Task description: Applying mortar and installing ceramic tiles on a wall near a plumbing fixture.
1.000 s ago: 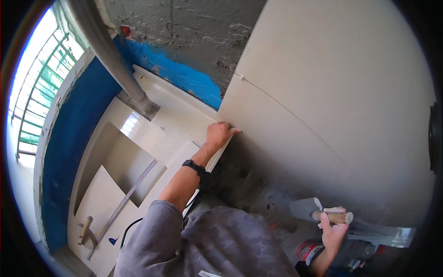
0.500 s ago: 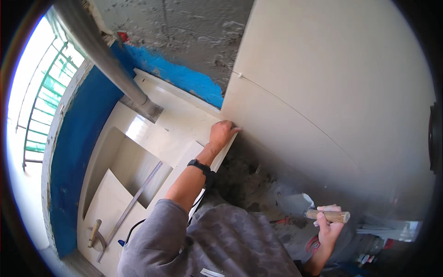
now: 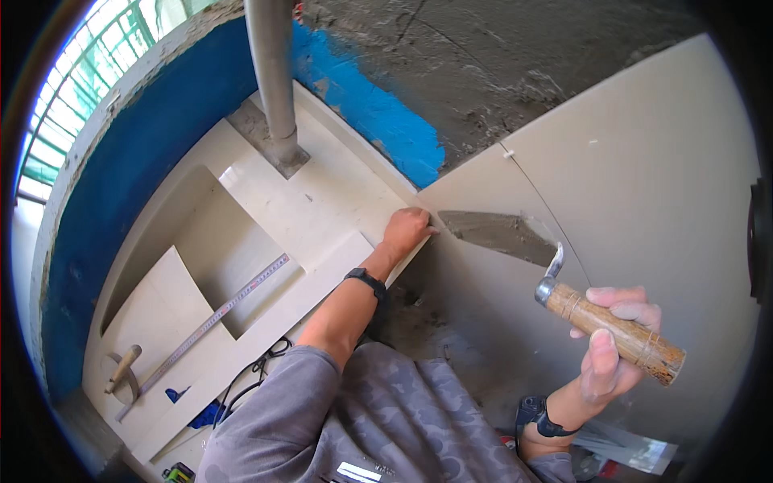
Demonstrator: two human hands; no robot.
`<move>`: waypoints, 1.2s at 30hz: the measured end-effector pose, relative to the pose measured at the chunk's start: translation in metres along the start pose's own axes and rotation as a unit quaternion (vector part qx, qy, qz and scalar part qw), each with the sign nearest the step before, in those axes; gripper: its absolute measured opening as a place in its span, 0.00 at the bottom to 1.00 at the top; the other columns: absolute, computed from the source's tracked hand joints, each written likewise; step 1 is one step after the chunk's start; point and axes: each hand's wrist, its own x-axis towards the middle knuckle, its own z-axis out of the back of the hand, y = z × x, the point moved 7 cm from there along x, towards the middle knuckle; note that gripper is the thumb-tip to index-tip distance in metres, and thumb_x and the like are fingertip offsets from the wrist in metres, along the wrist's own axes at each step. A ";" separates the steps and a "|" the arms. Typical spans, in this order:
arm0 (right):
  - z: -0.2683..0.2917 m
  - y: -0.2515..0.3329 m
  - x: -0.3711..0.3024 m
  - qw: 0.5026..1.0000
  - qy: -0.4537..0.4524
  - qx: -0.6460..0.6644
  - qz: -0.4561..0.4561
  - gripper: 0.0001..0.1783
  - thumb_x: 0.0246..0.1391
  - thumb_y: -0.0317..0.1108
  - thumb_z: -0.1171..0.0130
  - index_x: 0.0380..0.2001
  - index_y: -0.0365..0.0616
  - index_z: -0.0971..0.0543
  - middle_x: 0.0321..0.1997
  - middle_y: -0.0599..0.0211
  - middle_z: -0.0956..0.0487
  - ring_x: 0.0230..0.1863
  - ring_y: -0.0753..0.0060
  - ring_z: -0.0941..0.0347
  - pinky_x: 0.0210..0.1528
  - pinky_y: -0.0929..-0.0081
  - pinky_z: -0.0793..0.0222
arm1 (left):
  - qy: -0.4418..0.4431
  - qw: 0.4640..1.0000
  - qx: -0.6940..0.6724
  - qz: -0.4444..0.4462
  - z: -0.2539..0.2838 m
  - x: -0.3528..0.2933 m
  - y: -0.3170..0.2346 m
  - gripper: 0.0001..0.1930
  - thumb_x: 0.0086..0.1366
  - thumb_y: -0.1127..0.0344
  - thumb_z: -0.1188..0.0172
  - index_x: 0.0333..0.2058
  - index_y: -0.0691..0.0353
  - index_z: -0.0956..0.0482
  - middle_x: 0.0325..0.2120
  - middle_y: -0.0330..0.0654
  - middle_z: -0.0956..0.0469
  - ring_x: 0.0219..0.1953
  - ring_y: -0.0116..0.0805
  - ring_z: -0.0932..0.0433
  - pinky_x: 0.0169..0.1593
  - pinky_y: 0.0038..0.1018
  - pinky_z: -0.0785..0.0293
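My left hand (image 3: 408,229) is closed over the front corner of the cream slab ledge (image 3: 346,205), its fingers curled at the edge by the wall tile. My right hand (image 3: 616,342) is wrapped round the wooden handle of a pointing trowel (image 3: 616,328). The trowel's blade (image 3: 499,233) is grey with mortar. It points left, its tip close to my left fingers, in front of the big cream wall tile (image 3: 652,161). Whether the blade touches the tile I cannot tell.
A metal pipe (image 3: 274,72) rises through the ledge. A rectangular opening (image 3: 221,241) is cut in it; a steel ruler (image 3: 213,322) lies across. A second wooden-handled tool (image 3: 125,370) rests at lower left. Behind are a blue-coated low wall (image 3: 153,161) and rough grey plaster (image 3: 483,72).
My right hand has brought the trowel up from low on the right to the wall tile near my left hand. The left hand keeps its grip on the ledge. The view has turned.
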 end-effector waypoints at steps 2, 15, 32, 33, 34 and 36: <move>-0.015 0.008 0.014 0.999 0.017 -0.012 0.036 0.20 0.50 0.34 0.35 0.40 0.34 0.30 0.40 0.44 0.21 0.22 0.71 0.28 0.25 0.75 0.26 | -0.003 1.000 0.006 0.000 -0.002 0.002 0.002 0.20 0.57 0.50 0.30 0.31 0.63 0.21 0.32 0.49 0.18 0.39 0.51 0.17 0.43 0.43 0.21; -0.147 -0.040 0.065 0.984 0.178 -0.029 0.015 0.16 0.54 0.19 0.36 0.46 0.38 0.24 0.46 0.57 0.19 0.45 0.68 0.23 0.50 0.70 0.26 | -0.017 1.000 -0.021 -0.007 0.004 -0.003 0.002 0.17 0.57 0.53 0.32 0.31 0.63 0.20 0.31 0.48 0.18 0.38 0.50 0.17 0.43 0.42 0.21; -0.191 -0.077 0.076 0.982 0.180 -0.051 -0.008 0.12 0.54 0.22 0.32 0.42 0.38 0.20 0.41 0.63 0.17 0.40 0.73 0.19 0.45 0.73 0.24 | -0.016 0.999 -0.050 0.007 -0.004 -0.003 0.008 0.16 0.56 0.56 0.32 0.29 0.65 0.20 0.31 0.48 0.18 0.39 0.51 0.17 0.43 0.43 0.21; -0.193 -0.078 0.077 0.982 0.181 -0.051 -0.008 0.12 0.54 0.22 0.32 0.42 0.38 0.20 0.41 0.63 0.17 0.40 0.73 0.19 0.45 0.73 0.24 | -0.019 0.998 -0.054 0.010 -0.003 -0.004 0.008 0.15 0.56 0.56 0.32 0.29 0.64 0.20 0.30 0.48 0.18 0.39 0.51 0.17 0.43 0.43 0.21; -0.197 -0.080 0.077 0.981 0.189 -0.045 -0.014 0.12 0.54 0.22 0.31 0.42 0.37 0.20 0.41 0.63 0.17 0.40 0.73 0.19 0.45 0.73 0.24 | -0.022 0.998 -0.057 0.012 -0.002 -0.003 0.008 0.15 0.56 0.56 0.32 0.29 0.64 0.20 0.30 0.48 0.19 0.38 0.51 0.17 0.43 0.43 0.21; -0.200 -0.083 0.077 0.979 0.198 -0.039 -0.020 0.12 0.54 0.22 0.31 0.41 0.37 0.20 0.41 0.63 0.17 0.40 0.74 0.19 0.44 0.73 0.24 | -0.020 0.998 -0.051 0.009 -0.002 -0.005 0.007 0.15 0.56 0.56 0.32 0.29 0.64 0.20 0.30 0.48 0.19 0.38 0.52 0.17 0.42 0.43 0.21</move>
